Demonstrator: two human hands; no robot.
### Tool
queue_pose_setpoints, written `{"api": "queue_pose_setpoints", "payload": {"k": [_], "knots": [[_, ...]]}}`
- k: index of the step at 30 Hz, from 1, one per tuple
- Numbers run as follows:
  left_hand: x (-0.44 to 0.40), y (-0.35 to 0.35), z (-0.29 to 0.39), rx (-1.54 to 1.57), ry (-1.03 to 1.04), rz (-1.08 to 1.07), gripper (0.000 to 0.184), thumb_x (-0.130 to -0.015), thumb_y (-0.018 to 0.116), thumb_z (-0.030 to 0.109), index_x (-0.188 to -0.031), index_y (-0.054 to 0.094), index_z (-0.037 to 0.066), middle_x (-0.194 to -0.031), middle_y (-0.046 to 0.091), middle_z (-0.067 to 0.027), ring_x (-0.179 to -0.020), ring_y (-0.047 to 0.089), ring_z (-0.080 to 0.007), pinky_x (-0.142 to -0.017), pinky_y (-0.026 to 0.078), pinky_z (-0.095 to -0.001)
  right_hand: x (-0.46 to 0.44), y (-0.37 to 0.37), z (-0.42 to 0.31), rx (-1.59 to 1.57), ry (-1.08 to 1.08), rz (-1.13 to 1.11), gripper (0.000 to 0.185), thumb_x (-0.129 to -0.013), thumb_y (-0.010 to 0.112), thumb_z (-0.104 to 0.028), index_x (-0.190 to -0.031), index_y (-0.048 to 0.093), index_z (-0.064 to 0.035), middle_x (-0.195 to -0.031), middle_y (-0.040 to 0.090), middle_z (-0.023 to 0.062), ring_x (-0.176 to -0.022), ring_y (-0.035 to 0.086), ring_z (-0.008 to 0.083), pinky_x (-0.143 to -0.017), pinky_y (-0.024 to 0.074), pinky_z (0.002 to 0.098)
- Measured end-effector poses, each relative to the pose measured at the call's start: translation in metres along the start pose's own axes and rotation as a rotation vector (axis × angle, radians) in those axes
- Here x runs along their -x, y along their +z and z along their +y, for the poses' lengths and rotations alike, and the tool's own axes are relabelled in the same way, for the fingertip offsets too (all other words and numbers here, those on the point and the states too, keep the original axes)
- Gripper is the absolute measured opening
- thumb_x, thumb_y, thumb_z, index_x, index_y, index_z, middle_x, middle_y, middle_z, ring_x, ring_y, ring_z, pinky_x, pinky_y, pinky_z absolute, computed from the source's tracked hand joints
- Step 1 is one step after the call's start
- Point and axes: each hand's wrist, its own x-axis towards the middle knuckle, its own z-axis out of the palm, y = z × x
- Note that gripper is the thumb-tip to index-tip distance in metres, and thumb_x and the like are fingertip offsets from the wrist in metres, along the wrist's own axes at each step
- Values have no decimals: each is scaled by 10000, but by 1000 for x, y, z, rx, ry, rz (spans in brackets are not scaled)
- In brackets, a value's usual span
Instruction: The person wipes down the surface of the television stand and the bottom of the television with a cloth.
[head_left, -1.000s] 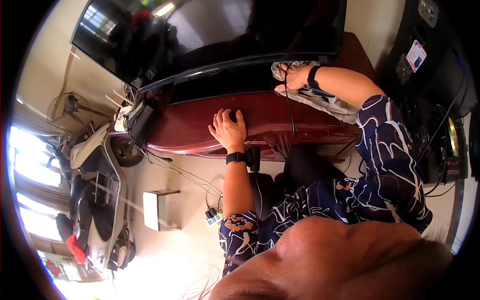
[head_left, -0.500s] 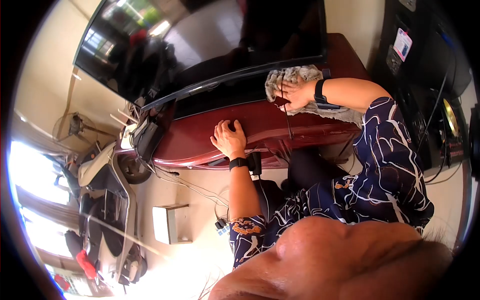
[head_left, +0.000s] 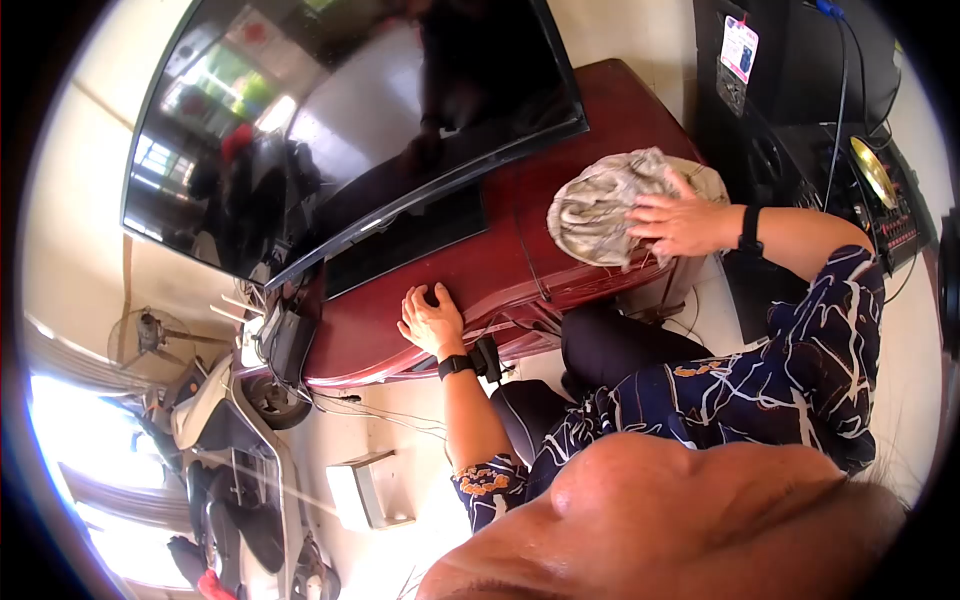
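Observation:
My right hand (head_left: 680, 218) lies spread on a crumpled grey cloth (head_left: 605, 205), pressing it against the right part of the dark red cabinet top (head_left: 400, 300). Part of the cloth reaches past the front edge. My left hand (head_left: 432, 320) rests on the cabinet's front edge with its fingers apart and nothing in it. Behind my hands stands a large television (head_left: 350, 130) with a glossy black screen. A flat black panel (head_left: 410, 245) lies along its lower edge. A thin black cable (head_left: 528, 262) crosses the cabinet top between my hands.
At the right are a black speaker (head_left: 800, 70) and equipment with a gold disc (head_left: 873, 172). A router (head_left: 250, 335) and cables sit at the cabinet's left end. Further left are a fan (head_left: 150, 335) and a scooter (head_left: 225, 420). A white stool (head_left: 355, 495) stands on the floor.
My right hand and the cloth have moved right and towards the front edge, away from the television. My left hand stays on the edge. The view has turned.

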Motion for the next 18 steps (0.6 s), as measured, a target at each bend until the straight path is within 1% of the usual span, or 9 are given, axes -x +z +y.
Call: {"api": "queue_pose_setpoints", "payload": {"k": [3,5,7,10,11,13,14,15,18], "knots": [[-1,1,-3,-5,11,-27,346,-855,593,407,-1072,651,144,-1293,577,-18,-1262,472,-210,-1099,242,-522,23,-4,22,-10,264,-89,513,-989,334,-442,-1447,385,-216,-1529,309,51,-1444,167,226,-1059,-32,711],[-1,3,-4,-18,13,-12,354,-857,588,414,-1078,650,145,-1292,578,-22,-1261,473,-212,-1099,243,-519,29,-15,41,-49,398,-129,519,-983,355,-433,-1435,391,-180,-1518,310,81,-1448,133,278,-1066,124,703],[-1,2,-4,-30,19,-20,358,-861,580,420,-1084,646,149,-1293,576,-15,-1260,472,-211,-1100,242,-512,29,14,83,-240,350,119,479,-981,390,-382,-1396,439,-148,-1498,335,117,-1440,113,345,-1112,126,630],[-1,2,-4,-35,19,-32,353,-867,570,421,-1082,641,150,-1295,571,-3,-1254,474,-211,-1098,244,-498,10,23,120,-39,225,95,354,-982,423,-288,-1243,561,-93,-1450,397,157,-1377,221,441,-1128,129,596],[-2,1,-3,-42,21,-32,353,-867,570,421,-1082,641,150,-1295,571,-3,-1254,474,-211,-1098,244,-498,1,29,128,-58,213,209,335,-982,422,-277,-1202,569,-72,-1458,387,155,-1355,262,449,-1127,133,598],[0,-1,-2,-44,21,-42,347,-869,569,419,-1071,638,144,-1292,570,-5,-1249,477,-215,-1096,244,-499,-18,35,156,30,158,109,327,-983,420,-277,-1196,577,-85,-1465,378,152,-1367,243,443,-1129,132,595],[0,-1,-3,-44,31,-42,348,-873,566,418,-1071,630,140,-1291,568,-17,-1240,483,-225,-1095,247,-497,-29,37,171,98,106,67,348,-988,408,-291,-1261,556,-132,-1468,373,160,-1385,215,431,-1130,126,600],[0,-1,-4,-54,28,-39,348,-873,566,418,-1071,630,140,-1291,568,-17,-1240,483,-225,-1095,247,-497,-36,15,160,-115,364,-3,446,-985,383,-370,-1397,441,-212,-1527,274,141,-1417,148,407,-1113,152,629],[1,-4,-2,-74,43,-39,348,-872,575,413,-1072,617,132,-1284,566,-36,-1224,492,-239,-1086,264,-477,-63,-15,173,-187,572,-186,627,-948,337,-528,-1510,206,-280,-1593,50,81,-1450,27,375,-1067,206,679]]}}
